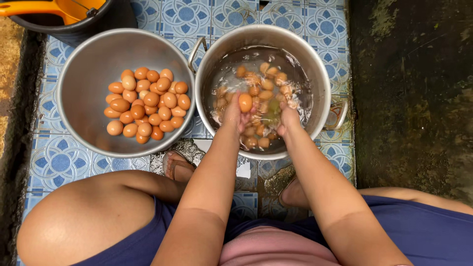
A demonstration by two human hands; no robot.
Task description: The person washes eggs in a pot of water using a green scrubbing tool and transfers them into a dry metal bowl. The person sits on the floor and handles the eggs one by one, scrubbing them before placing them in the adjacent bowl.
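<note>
Brown eggs (146,104), blue-patterned floor tiles (59,160)

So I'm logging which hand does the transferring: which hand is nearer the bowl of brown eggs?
Left. The left hand holds an egg over the pot's near-left side, closest to the bowl. The right hand is in the pot's water, farther from it.

We see one smooth brown egg (245,102), wet and standing on its end, just above the water. It sits over the middle of the big round silver metal pot (320,83), which stands on the blue patterned floor tiles. Many more brown eggs (263,91) lie under the bubbly water in that pot.
</note>
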